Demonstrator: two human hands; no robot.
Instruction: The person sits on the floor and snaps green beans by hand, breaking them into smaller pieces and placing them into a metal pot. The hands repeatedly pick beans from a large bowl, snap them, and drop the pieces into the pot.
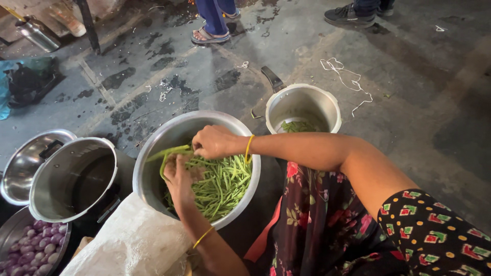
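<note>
green beans, long, thin and bright green, lie heaped in our big steel bowl on the floor between our knees. going left to right: a bowl of small pink onions sits at the lower left, with an empty steel pot above it and a white sack just beside. our left hand rests in the heap, fingers curled round a few beans that arch over the rim. our right hand pinches the same bunch from above. farther right, a smaller handled steel pot holds a few cut green pieces.
</note>
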